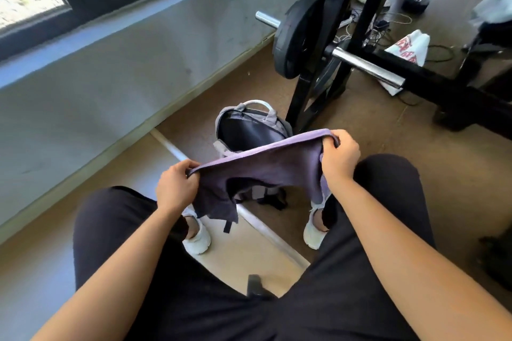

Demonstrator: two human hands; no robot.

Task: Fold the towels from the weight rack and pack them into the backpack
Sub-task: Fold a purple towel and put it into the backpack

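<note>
In the head view, at frame centre, the left hand (177, 188) and right hand (339, 158) each pinch one end of the purple towel (266, 166) in curled fingers (329, 141). It hangs stretched between them, long axis running lower left to upper right. The open backpack (249, 130) stands on the floor just beyond the towel, about equally near both hands

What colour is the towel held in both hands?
The towel is purple, paler along its top edge; the head view shows it.
</note>
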